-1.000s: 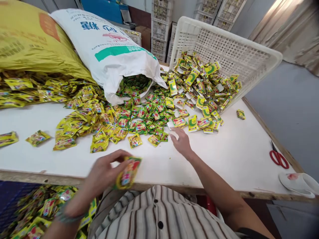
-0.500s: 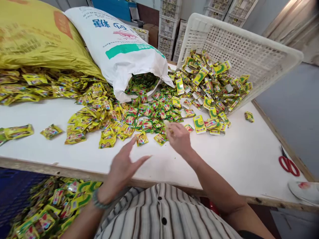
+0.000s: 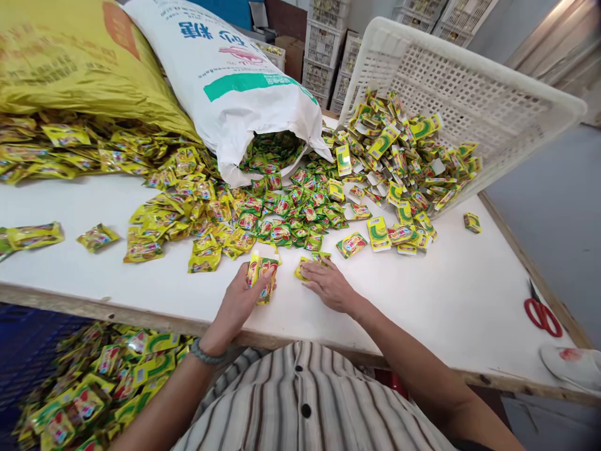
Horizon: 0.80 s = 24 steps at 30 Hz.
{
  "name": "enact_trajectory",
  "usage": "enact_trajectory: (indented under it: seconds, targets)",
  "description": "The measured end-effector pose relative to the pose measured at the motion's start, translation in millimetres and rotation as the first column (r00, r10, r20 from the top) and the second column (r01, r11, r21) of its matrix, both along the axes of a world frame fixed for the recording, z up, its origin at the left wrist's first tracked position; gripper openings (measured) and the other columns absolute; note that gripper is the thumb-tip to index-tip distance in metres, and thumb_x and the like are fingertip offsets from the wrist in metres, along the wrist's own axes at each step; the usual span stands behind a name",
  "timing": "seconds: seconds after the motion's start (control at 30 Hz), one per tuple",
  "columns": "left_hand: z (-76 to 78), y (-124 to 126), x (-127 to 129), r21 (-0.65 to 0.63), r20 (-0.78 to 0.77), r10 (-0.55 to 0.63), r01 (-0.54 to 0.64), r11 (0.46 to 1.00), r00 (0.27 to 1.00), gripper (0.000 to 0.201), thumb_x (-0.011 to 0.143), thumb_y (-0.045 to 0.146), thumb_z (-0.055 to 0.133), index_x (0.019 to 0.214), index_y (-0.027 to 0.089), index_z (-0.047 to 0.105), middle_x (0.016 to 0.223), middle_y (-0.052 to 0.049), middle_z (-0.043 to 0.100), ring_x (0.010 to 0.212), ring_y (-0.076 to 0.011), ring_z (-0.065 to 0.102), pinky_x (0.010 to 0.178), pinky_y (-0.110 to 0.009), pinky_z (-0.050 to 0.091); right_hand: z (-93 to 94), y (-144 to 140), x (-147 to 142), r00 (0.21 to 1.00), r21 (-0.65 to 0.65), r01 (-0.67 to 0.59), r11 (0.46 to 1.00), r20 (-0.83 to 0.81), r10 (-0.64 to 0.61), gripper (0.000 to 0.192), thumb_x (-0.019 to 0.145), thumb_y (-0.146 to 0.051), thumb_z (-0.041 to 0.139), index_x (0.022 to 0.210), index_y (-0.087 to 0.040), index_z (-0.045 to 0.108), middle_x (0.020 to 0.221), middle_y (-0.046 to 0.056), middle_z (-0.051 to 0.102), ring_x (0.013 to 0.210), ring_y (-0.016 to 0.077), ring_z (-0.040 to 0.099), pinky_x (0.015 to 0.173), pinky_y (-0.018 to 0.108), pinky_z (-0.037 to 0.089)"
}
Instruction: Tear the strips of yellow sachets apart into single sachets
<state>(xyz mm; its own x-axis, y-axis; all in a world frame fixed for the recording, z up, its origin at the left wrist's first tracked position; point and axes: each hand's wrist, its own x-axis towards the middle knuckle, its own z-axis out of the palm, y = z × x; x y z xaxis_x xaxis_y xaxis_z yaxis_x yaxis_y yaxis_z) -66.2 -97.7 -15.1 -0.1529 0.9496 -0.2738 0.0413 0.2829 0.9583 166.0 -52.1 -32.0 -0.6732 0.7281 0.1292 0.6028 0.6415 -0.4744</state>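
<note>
My left hand is closed around a small yellow box with red and green print. The box's white end flap stands open at the top, away from my body. My right hand lies palm down with outstretched fingers over a yellow packet on the table. A green packet lies by its fingertips, partly covered. Just beyond my hands is a heap of small green packets, with yellow packets to its left. A flat yellow box lies right of my right hand.
A white sack spills green packets, beside a yellow sack. At right, a tipped white basket holds many small boxes. Red-handled scissors lie near the right edge. Below left, a blue crate holds filled-looking boxes.
The small box is now in my left hand, which was open and empty. My right hand has moved down towards me, onto the packets. The view has shifted slightly.
</note>
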Motion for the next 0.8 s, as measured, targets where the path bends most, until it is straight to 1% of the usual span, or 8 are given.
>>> enact_trajectory:
  seconds: [0.1, 0.17, 0.23, 0.33, 0.47, 0.57, 0.67, 0.8]
  targets:
    - [1.7, 1, 2, -0.065, 0.041, -0.099, 0.102, 0.993, 0.994, 0.058, 0.069, 0.064, 0.067, 0.101, 0.016, 0.059, 0.085, -0.006, 0.069, 0.074, -0.023, 0.065, 0.065, -0.032, 0.052, 2.4, 2, 11, 0.964, -0.037, 0.173, 0.984, -0.199, -0.177, 0.029, 0.097, -0.026, 0.043, 0.11, -0.02, 0.068, 0.114, 0.008, 0.07, 0.112, 0.0175, 0.062, 0.102, 0.036, 0.041]
    - [2.5, 3, 2, -0.065, -0.004, -0.156, 0.156, 0.986, 0.988, 0.058, 0.065, 0.065, 0.069, 0.095, 0.015, 0.063, 0.082, -0.005, 0.069, 0.076, -0.0238, 0.064, 0.064, -0.03, 0.05, 4.8, 11, 14, 0.883, -0.051, 0.384, 0.922, -0.273, -0.382, 0.026, 0.096, -0.025, 0.045, 0.107, -0.018, 0.068, 0.108, 0.009, 0.07, 0.104, 0.0181, 0.063, 0.094, 0.033, 0.046]
    - [3.9, 4, 3, -0.081, -0.02, -0.193, 0.191, 0.978, 0.981, 0.059, 0.062, 0.066, 0.07, 0.091, 0.015, 0.066, 0.08, -0.005, 0.07, 0.076, -0.0241, 0.063, 0.063, -0.029, 0.048, 4.9, 21, 14, 0.821, -0.088, 0.526, 0.846, -0.204, -0.533, 0.022, 0.092, -0.025, 0.053, 0.107, -0.018, 0.067, 0.106, 0.009, 0.067, 0.1, 0.0198, 0.061, 0.089, 0.033, 0.047]
    - [8.5, 3, 5, -0.128, 0.025, -0.204, 0.206, 0.97, 0.979, 0.062, 0.059, 0.066, 0.073, 0.091, 0.014, 0.067, 0.077, -0.005, 0.07, 0.072, -0.0237, 0.063, 0.061, -0.029, 0.046, 1.9, 32, 11, 0.803, -0.142, 0.591, 0.794, 0.01, -0.595, 0.023, 0.085, -0.029, 0.064, 0.106, -0.019, 0.066, 0.107, 0.009, 0.061, 0.098, 0.0209, 0.058, 0.082, 0.032, 0.046]
    - [15.5, -1, 10, -0.158, 0.168, -0.183, 0.21, 0.965, 0.969, 0.06, 0.056, 0.061, 0.078, 0.092, 0.014, 0.065, 0.084, -0.006, 0.071, 0.075, -0.0234, 0.063, 0.063, -0.028, 0.047, 1.2, 44, 9, 0.789, -0.131, 0.613, 0.779, 0.141, -0.598, 0.02, 0.077, -0.029, 0.073, 0.092, -0.019, 0.064, 0.098, 0.006, 0.057, 0.093, 0.0193, 0.054, 0.076, 0.028, 0.042]
    - [16.4, -3, 13, -0.196, 0.207, -0.128, 0.169, 0.966, 0.97, 0.063, 0.057, 0.058, 0.079, 0.099, 0.016, 0.059, 0.085, -0.005, 0.07, 0.071, -0.0213, 0.063, 0.06, -0.027, 0.046, 5.3, 50, 13, 0.8, -0.226, 0.598, 0.769, 0.122, -0.587, 0.025, 0.068, -0.03, 0.079, 0.078, -0.018, 0.058, 0.078, 0.0, 0.054, 0.075, 0.0156, 0.051, 0.067, 0.027, 0.038]
    - [13.5, -3, 14, -0.192, 0.18, -0.136, 0.171, 0.966, 0.974, 0.063, 0.062, 0.056, 0.078, 0.108, 0.017, 0.056, 0.086, -0.003, 0.07, 0.074, -0.0209, 0.065, 0.061, -0.026, 0.047, 10.6, 46, 18, 0.771, -0.446, 0.512, 0.734, -0.139, -0.622, 0.033, 0.065, -0.04, 0.077, 0.078, -0.02, 0.054, 0.063, -0.006, 0.046, 0.063, 0.0127, 0.046, 0.06, 0.025, 0.036]
    - [10.3, -3, 16, -0.159, 0.241, -0.253, 0.295, 0.942, 0.937, 0.054, 0.066, 0.053, 0.077, 0.102, 0.015, 0.063, 0.09, -0.005, 0.072, 0.08, -0.0203, 0.065, 0.068, -0.025, 0.049, 19.1, 25, 9, 0.598, -0.698, 0.26, 0.668, -0.427, -0.679, 0.036, 0.069, -0.048, 0.069, 0.087, -0.019, 0.057, 0.062, -0.006, 0.049, 0.058, 0.0112, 0.047, 0.057, 0.024, 0.039]
